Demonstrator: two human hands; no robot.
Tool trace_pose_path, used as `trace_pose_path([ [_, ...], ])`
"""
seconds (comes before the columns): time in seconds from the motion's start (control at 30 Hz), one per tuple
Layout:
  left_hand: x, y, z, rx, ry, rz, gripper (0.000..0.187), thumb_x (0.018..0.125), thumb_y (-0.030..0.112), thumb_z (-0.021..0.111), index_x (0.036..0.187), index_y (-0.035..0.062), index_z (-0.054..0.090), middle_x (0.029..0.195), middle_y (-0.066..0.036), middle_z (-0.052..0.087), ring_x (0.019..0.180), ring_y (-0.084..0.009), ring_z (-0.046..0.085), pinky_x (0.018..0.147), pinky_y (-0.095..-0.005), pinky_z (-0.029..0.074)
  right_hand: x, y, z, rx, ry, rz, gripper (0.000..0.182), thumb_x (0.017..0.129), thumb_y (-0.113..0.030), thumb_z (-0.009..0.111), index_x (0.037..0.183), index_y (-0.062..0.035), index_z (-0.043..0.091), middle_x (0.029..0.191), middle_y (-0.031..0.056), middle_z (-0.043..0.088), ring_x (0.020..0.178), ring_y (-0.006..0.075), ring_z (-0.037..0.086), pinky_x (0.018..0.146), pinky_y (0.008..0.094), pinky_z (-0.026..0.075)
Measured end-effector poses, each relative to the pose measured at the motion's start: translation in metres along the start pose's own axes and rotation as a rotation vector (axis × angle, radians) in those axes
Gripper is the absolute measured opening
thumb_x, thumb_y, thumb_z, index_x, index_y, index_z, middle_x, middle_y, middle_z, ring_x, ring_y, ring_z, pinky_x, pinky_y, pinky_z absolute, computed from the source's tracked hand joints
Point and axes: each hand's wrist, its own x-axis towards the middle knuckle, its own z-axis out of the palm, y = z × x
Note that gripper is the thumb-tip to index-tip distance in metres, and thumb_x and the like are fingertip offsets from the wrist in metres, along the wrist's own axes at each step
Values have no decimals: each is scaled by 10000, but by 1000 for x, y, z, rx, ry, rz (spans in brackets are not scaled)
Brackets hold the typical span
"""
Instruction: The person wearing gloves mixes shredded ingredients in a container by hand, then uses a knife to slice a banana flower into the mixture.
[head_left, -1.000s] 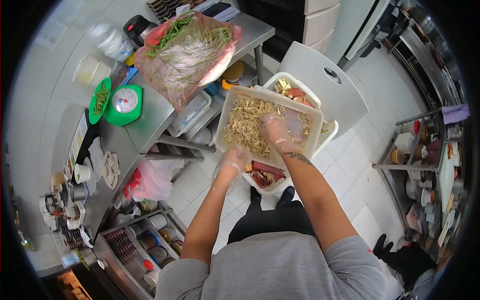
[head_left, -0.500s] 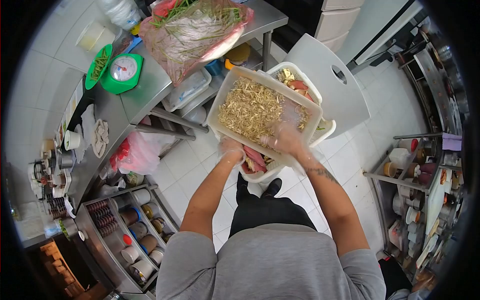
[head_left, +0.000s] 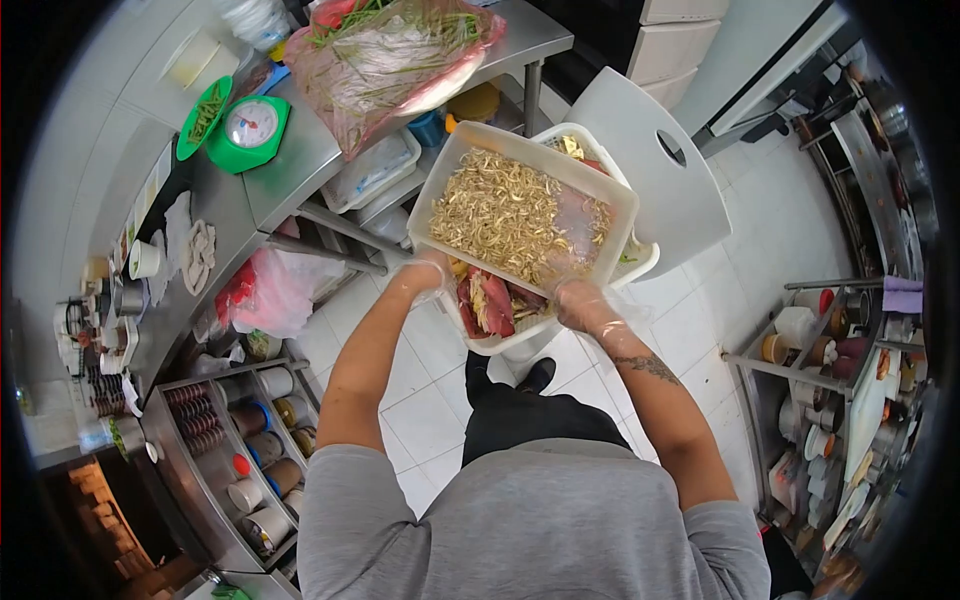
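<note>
Now both gloved hands — left hand [head_left: 428,272], right hand [head_left: 577,300] — fingers clenched on near rim, white tub [head_left: 445,180], long axis crosswise.

White plastic tub [head_left: 445,175], brushed-steel counter [head_left: 285,175], glossy floor tiles [head_left: 780,215], clear plastic gloves.

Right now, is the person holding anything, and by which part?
Yes. Both gloved hands hold the white tub of shredded pale strips by its near rim: left hand at the near-left corner, right hand at the near-right edge.
</note>
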Motion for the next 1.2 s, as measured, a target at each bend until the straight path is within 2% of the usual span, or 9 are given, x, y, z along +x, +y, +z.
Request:
trace_pose_path([
  [0.3,-6,27,-18,47,38,-164,400,820,335,654,1055,18,721,1129,-200,684,1040,-346,667,903,-426,523,-1,14,1,73,63,-31,157,769,-61,565,883,-14,663,865,233,678,853,433,650,778,493,524],
  [0.4,5,29,-7,122,26,-124,370,836,317,644,1050,27,726,1125,-195,687,1050,-345,665,893,-426,525,-2,10,-18,73,-58,65,448,766,-27,594,1212,-59,627,966,219,678,919,408,645,822,481,520],
  [0.57,1,13,-27,194,-73,-15,348,859,329,638,1035,46,739,1069,-179,715,956,-301,696,801,-403,541,-3,14,-21,104,115,-26,434,754,-27,602,1185,-55,641,1016,223,670,934,406,644,834,476,523],
  [0.73,-45,-30,-68,-234,-353,27,466,812,439,700,1108,80,717,905,-95,717,765,-184,636,700,-351,528,-4,14,-11,-2,38,-24,381,749,-55,623,1129,-47,644,999,199,670,897,391,651,806,472,526],
  [0.8,-77,-37,-76,-380,-373,22,472,818,398,715,1171,86,694,900,-69,697,783,-180,625,690,-348,522,-1,15,18,-96,144,-73,312,747,-74,636,1057,-45,661,971,197,672,872,383,655,786,471,526],
  [0.83,-99,-36,-82,-555,-362,-4,483,816,368,726,1206,87,679,916,-56,696,804,-175,620,700,-343,519,2,1,11,-104,-51,31,294,746,-84,633,1036,-48,669,984,212,670,891,383,654,787,473,524],
  [0.93,-138,-19,-111,-800,-422,-109,557,806,322,757,1292,82,627,1011,-42,691,904,-173,618,782,-330,511,8,-12,29,-23,86,-139,352,801,-129,640,1143,-50,666,959,194,663,903,342,659,795,430,530],
  [1.07,-138,19,-138,-1002,-414,87,736,737,298,821,1391,99,548,1103,-66,677,1018,-178,618,878,-337,496,12,-32,-16,851,157,37,388,892,-258,667,1234,-76,642,1102,178,683,1011,277,661,899,383,508],
  [1.2,-100,91,-176,-259,-394,321,677,838,349,753,1411,84,510,1230,-129,646,1148,-258,596,1003,-348,451,21,-29,-45,1682,-23,-141,590,942,-371,656,1409,-49,494,1264,110,626,1119,207,624,963,350,510],
])
